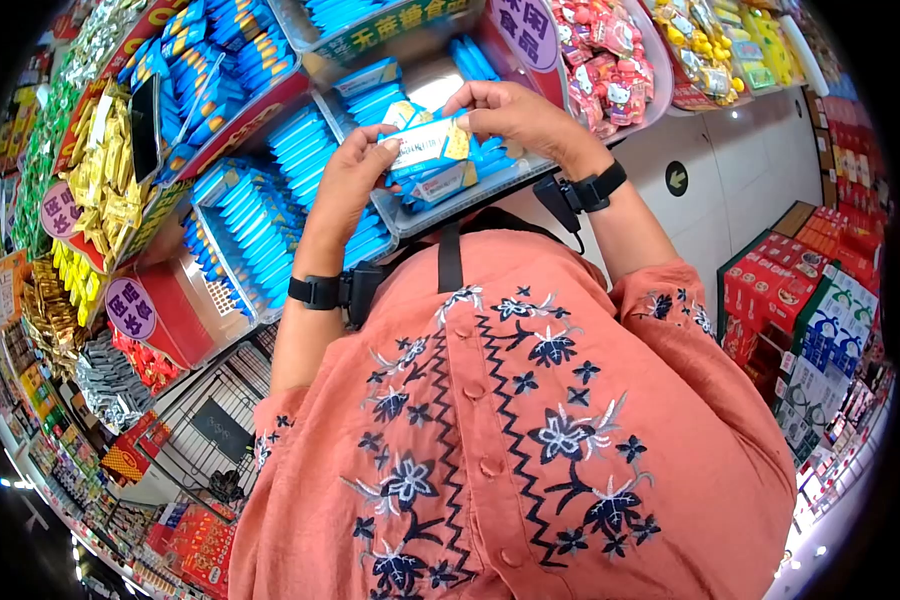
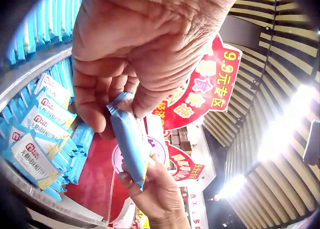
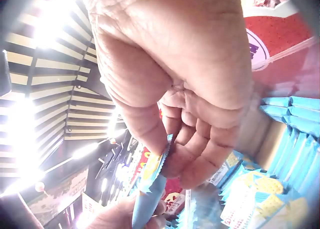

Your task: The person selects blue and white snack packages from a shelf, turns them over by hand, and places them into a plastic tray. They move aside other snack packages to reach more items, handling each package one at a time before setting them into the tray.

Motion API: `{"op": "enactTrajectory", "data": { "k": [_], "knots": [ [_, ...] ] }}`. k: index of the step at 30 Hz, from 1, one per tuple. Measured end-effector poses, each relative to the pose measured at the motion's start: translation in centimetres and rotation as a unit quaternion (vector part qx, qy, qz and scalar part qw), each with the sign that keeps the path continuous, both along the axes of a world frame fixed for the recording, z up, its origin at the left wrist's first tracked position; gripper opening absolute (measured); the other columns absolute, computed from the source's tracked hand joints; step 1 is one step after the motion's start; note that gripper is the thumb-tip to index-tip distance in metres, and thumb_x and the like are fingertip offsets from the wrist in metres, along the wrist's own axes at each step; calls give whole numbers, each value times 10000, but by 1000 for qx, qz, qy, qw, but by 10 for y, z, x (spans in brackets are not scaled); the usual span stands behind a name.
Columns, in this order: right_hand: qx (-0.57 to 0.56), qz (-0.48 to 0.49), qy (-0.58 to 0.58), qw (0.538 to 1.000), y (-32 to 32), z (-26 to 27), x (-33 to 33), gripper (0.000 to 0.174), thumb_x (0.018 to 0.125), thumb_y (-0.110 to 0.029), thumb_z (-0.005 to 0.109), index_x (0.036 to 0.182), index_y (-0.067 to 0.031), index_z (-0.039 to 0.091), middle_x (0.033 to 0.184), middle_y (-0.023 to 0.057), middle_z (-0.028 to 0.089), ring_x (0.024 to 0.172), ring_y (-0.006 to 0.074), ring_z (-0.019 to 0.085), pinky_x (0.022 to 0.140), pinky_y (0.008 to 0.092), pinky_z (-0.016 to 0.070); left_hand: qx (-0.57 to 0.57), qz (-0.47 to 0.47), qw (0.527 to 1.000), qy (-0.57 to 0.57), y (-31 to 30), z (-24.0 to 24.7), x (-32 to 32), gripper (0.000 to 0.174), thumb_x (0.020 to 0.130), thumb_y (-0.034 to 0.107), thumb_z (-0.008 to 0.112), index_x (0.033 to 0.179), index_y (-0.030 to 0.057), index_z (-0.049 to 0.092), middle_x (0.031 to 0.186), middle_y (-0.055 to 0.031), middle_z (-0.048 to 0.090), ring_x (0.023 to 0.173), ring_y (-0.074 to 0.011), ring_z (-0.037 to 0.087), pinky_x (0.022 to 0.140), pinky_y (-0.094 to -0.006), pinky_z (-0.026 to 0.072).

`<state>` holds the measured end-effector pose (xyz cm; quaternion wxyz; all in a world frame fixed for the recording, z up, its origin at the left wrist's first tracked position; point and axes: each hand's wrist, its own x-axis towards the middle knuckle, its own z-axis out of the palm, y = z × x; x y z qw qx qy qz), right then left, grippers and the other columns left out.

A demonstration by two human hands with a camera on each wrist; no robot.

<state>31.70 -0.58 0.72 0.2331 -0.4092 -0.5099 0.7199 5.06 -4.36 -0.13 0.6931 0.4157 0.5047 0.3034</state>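
1. Head view: a blue-and-white snack packet (image 1: 427,145) is held level between both hands. It sits just above a clear bin (image 1: 490,188) filled with similar blue packets.
2. Left hand (image 1: 353,185): the thumb and fingers curl round the packet's left end. The grip is closed on it.
3. Right hand (image 1: 518,115): the fingertips pinch the packet's right upper edge. This grip is also closed on the packet.
4. Left wrist view: the left hand (image 2: 140,44) pinches one crimped end of the snack packet (image 2: 129,146) between thumb and forefinger. The right hand (image 2: 157,199) holds the opposite end. Rows of printed packets lie in the bin at lower left.
5. Right wrist view: the right hand (image 3: 185,79) nips the serrated end of the snack packet (image 3: 150,189) between thumb and curled fingers. The left hand (image 3: 125,216) shows at the bottom edge.
6. Surroundings, head view: gold-wrapped sweets (image 1: 110,170) fill a bin at left. Pink sweet bags (image 1: 600,60) lie at upper right, and red cartons (image 1: 780,285) are stacked at right. A salmon embroidered shirt (image 1: 530,420) fills the foreground.
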Motion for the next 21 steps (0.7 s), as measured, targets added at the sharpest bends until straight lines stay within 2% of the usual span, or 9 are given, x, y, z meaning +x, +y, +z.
{"op": "enactTrajectory", "data": {
  "k": [1, 4, 7, 9, 12, 15, 18, 21],
  "knots": [
    [1, -2, 0, 1000, 0, 1, -1, 284, 939, -180, 627, 1186, -40, 623, 991, -13, 613, 824, 62, 534, 747, 229, 449, 4, -3, 1000, -6, 0, 0, -2, 376, 986, 288, 623, 1261, 37, 570, 966, -5, 617, 787, -71, 581, 667, -243, 522],
    [2, -4, 0, 1000, -1, 3, -7, 290, 939, -183, 630, 1192, -42, 621, 993, -13, 613, 831, 65, 537, 758, 234, 452, 8, 14, 1000, -10, -2, 8, -4, 376, 965, 285, 640, 1235, 29, 586, 878, 7, 581, 787, -67, 549, 654, -240, 512],
    [1, -1, -1, 1000, -1, 4, -13, 296, 939, -186, 631, 1196, -40, 616, 999, -9, 614, 833, 71, 543, 765, 236, 456, 12, 4, 1000, -7, -3, 9, -11, 373, 987, 289, 628, 1251, 33, 566, 983, -11, 625, 807, -74, 595, 676, -236, 515],
    [0, 1, -6, 1000, -1, 5, -16, 296, 938, -187, 632, 1196, -42, 614, 1003, -3, 617, 835, 78, 550, 760, 240, 463, 11, 15, 1000, -14, -4, 7, -14, 369, 985, 287, 629, 1246, 33, 569, 981, -13, 626, 806, -73, 593, 682, -239, 517],
    [-38, -76, 11, 996, 1, -6, -27, 294, 936, -196, 630, 1188, -45, 617, 1020, 19, 630, 853, 96, 573, 750, 252, 484, 23, 69, 997, -5, -3, 3, -17, 359, 982, 282, 629, 1230, 29, 574, 977, -18, 630, 806, -76, 593, 692, -251, 525],
    [-1, -97, -60, 993, 6, -25, -27, 309, 923, -204, 626, 1182, -35, 615, 1040, 55, 645, 893, 116, 607, 758, 271, 510, 46, 127, 991, -6, 2, -8, -31, 346, 979, 275, 628, 1210, 23, 578, 969, -26, 636, 804, -83, 599, 701, -268, 536],
    [112, -18, -272, 955, 13, -62, -20, 349, 904, -216, 626, 1185, -9, 607, 1056, 86, 649, 930, 138, 631, 787, 292, 524, 56, 165, 985, -5, 5, -10, -45, 339, 976, 270, 629, 1196, 16, 580, 961, -34, 642, 803, -92, 606, 702, -281, 544],
    [90, -32, -247, 964, 12, -94, -23, 493, 843, -264, 652, 1234, 30, 595, 1134, 207, 677, 986, 288, 673, 869, 353, 529, 51, 192, 980, 3, 3, -13, -57, 347, 973, 267, 632, 1201, 13, 574, 962, -40, 643, 802, -98, 605, 699, -287, 546]
  ]
}}
